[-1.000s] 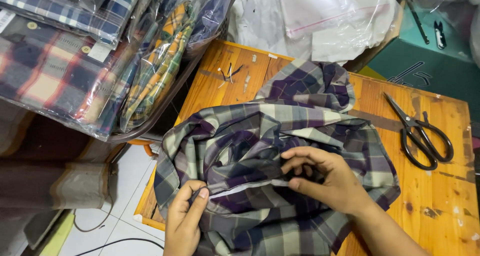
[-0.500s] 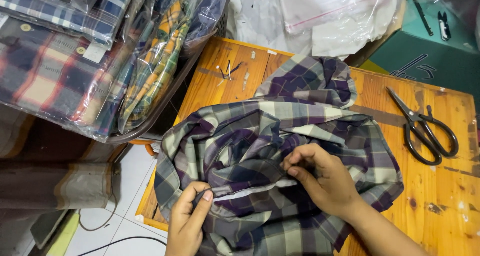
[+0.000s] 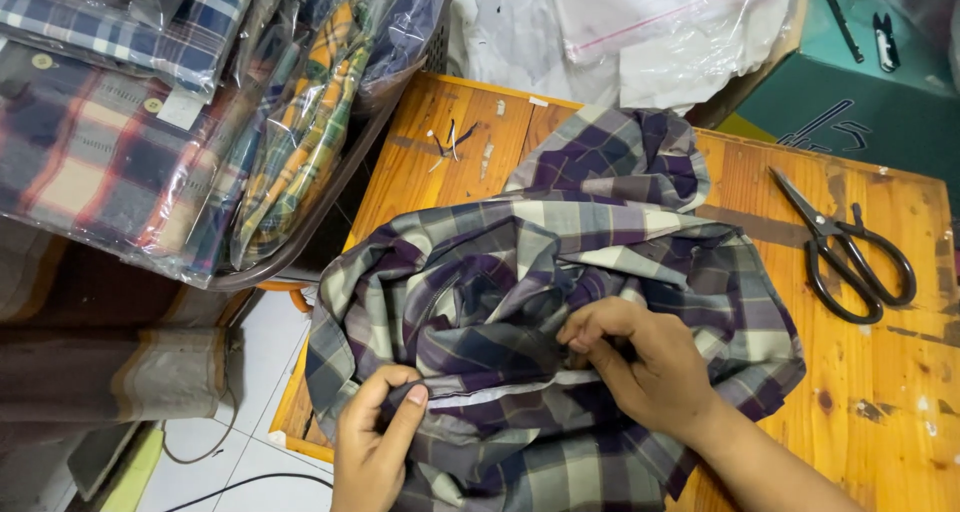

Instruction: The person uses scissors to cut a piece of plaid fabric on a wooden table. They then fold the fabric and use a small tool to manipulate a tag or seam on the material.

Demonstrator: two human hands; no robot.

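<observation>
Purple/grey/cream plaid shirt, crumpled in a heap on wooden table's near-left corner, hem overhanging edge.

Bright, even light from above, no harsh shadows. Soft shade only in the folds of the plaid shirt and under the right hand. White glare on the clear plastic bags and on the wrapped shirts at left. Warm sheen on the wooden tabletop. Sharp focus at centre; slight softness and wide-angle stretch toward the edges. Dimmer floor below.
</observation>
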